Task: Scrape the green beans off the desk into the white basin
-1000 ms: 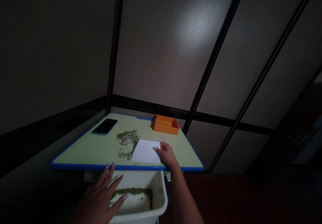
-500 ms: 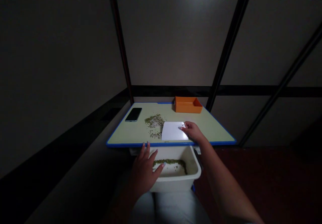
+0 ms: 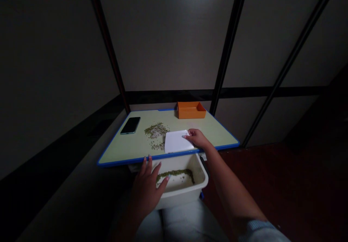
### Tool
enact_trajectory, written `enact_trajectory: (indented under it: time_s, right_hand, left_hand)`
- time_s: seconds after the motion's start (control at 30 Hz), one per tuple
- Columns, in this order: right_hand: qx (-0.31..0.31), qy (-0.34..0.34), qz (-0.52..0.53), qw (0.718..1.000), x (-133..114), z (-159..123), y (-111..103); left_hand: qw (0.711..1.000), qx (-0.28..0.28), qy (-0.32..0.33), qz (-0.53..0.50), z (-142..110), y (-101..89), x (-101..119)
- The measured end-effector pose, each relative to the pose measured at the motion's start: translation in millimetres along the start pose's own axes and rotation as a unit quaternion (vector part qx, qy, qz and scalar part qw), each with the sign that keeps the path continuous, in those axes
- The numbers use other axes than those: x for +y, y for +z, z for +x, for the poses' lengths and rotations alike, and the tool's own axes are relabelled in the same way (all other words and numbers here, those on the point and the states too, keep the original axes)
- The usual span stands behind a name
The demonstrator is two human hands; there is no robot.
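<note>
My right hand [image 3: 197, 138] pinches the right edge of a flat white plate-like piece [image 3: 178, 142], thumb on top. The piece lies at the front of the table, its left edge beside a scattered heap of small green and whitish grains [image 3: 157, 130]. Below the table's front edge, a white plastic tub [image 3: 181, 194] rests over my lap with a band of green grains [image 3: 176, 172] along its inside. Over the tub's left side is my left hand [image 3: 148, 187], fingers spread and holding nothing; its fingertips reach the table edge.
A pale green table [image 3: 130, 149] with a blue rim carries a dark-screened phone [image 3: 130, 125] at the left and an orange open box [image 3: 191, 110] at the back right. Panelled walls stand behind and to the left. A dark red floor [image 3: 252, 176] shows at the right.
My view has turned a little, so everything sits further left in the picture. Relative to the table, the hands, white piece and grains look nearly unchanged.
</note>
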State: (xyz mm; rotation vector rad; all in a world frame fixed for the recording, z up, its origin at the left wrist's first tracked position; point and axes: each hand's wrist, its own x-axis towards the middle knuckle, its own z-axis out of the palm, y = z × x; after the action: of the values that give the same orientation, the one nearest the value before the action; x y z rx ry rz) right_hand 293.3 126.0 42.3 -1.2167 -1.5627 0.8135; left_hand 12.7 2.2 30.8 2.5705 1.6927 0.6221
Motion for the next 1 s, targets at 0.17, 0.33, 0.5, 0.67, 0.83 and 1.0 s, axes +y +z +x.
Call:
enact_trajectory:
  time_s: [0.17, 0.33, 0.5, 0.67, 0.83, 1.0]
  right_hand:
    - [-0.001, 0.018, -0.002, 1.0, -5, -2, 1]
    - [0.008, 0.031, -0.01, 0.999, -12, -5, 3]
    - [0.012, 0.036, -0.007, 0.999, -12, -5, 4]
    - [0.014, 0.026, -0.005, 1.0, -8, -4, 2]
    - [0.021, 0.02, 0.006, 1.0, -5, -4, 1]
    - [0.022, 0.022, 0.015, 0.999, -2, -3, 1]
  left_hand:
    - [1.0, 0.003, -0.005, -0.008, 0, 0.6, 0]
    - [1.0, 0.008, -0.004, -0.014, 1, 1.0, 0]
    - [1.0, 0.011, -0.001, -0.017, 0, 2.6, -2]
    - [1.0, 0.019, 0.007, -0.022, 0, 3.4, -3]
    - [0.999, 0.026, 0.014, -0.025, 0, 4.8, -5]
    - [0.999, 0.035, 0.016, -0.024, 0, 6.8, -6]
